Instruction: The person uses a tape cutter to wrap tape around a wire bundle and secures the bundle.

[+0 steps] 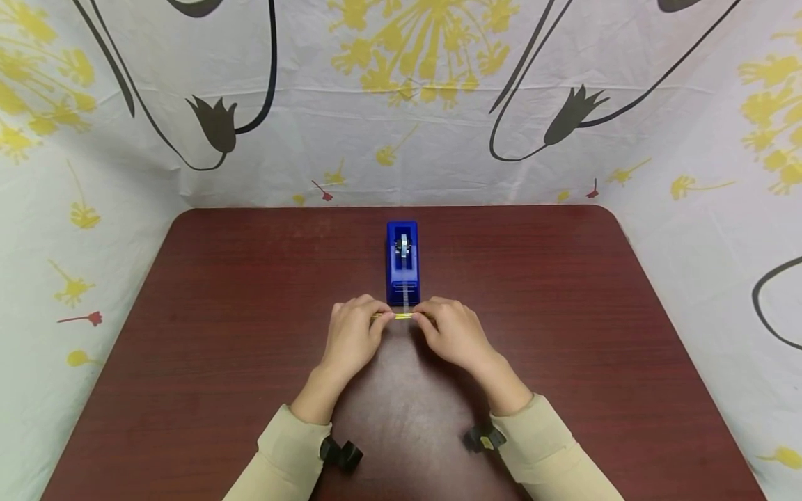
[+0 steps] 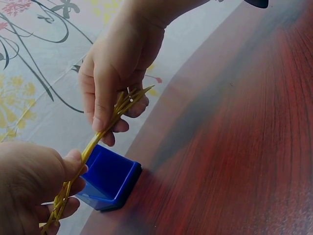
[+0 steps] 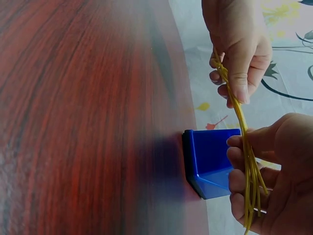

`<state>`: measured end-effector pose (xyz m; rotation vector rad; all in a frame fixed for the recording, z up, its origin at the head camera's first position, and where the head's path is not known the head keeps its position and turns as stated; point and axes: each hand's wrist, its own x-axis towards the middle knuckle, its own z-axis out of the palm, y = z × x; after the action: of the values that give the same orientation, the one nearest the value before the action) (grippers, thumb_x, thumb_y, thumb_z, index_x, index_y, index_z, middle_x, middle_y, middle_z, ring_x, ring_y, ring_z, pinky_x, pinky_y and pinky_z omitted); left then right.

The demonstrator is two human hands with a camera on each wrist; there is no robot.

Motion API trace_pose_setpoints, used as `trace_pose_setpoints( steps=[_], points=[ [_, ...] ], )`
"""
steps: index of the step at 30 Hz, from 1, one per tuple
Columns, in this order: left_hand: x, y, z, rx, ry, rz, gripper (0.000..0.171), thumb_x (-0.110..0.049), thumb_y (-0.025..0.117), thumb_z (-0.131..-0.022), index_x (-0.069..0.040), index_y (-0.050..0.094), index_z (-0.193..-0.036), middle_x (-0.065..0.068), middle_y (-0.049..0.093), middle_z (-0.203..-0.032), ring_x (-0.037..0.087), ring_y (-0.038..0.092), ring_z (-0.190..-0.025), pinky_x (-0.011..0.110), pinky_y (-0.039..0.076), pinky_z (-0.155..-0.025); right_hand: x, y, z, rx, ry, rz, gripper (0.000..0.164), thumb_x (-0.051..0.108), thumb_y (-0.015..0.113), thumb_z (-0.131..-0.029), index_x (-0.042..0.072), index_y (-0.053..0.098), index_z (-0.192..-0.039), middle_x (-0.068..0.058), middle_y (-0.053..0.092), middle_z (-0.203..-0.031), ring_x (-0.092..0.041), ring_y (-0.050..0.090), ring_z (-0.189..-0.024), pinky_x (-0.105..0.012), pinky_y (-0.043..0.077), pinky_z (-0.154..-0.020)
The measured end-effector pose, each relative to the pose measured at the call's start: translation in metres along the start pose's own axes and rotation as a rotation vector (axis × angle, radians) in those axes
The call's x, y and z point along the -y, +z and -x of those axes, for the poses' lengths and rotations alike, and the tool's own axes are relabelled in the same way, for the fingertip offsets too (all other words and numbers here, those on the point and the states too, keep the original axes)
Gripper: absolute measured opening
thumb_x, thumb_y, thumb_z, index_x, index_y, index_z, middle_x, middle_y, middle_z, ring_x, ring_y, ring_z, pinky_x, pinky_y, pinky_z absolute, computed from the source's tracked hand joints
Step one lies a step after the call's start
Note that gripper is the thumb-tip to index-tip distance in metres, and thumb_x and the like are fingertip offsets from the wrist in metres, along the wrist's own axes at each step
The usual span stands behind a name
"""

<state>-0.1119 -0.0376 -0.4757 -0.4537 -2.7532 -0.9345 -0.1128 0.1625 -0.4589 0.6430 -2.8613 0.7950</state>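
Observation:
Between my two hands a bundle of thin yellow strands (image 1: 404, 316) is stretched sideways, just in front of a blue tape dispenser (image 1: 392, 275). My left hand (image 1: 352, 334) pinches one end between thumb and fingers. The other end is pinched by my right hand (image 1: 456, 335). A strip of clear tape (image 1: 405, 295) runs from the dispenser's front down to the middle of the bundle. In the right wrist view, loose strand ends (image 3: 252, 188) fan out across the right fingers. Both wrist views show the blue dispenser (image 2: 115, 176) close behind the bundle.
The dispenser stands on a dark red wood-grain table (image 1: 250, 278), near its back edge. A white cloth (image 1: 401, 153) with flower prints hangs behind and at the sides. Small black devices (image 1: 341, 454) are worn at both wrists.

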Motion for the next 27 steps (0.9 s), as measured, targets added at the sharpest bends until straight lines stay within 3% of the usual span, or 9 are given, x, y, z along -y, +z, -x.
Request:
trace_pose_setpoints(
  steps=[27],
  points=[
    [-0.0011,-0.0024,0.0005,0.016,0.015,0.0,0.008,-0.017,0.078,-0.091,-0.014,0.077,-0.098,-0.002,0.068,-0.094,0.017,0.059,-0.081,0.042,0.042,-0.084,-0.0034,0.0002,-0.0003,-0.025,0.006,-0.028,0.013,0.01,0.074,-0.09,0.01,0.079,-0.101,0.0,0.073,-0.091,-0.012,0.063,-0.068,-0.034,0.051,-0.059]
  ],
)
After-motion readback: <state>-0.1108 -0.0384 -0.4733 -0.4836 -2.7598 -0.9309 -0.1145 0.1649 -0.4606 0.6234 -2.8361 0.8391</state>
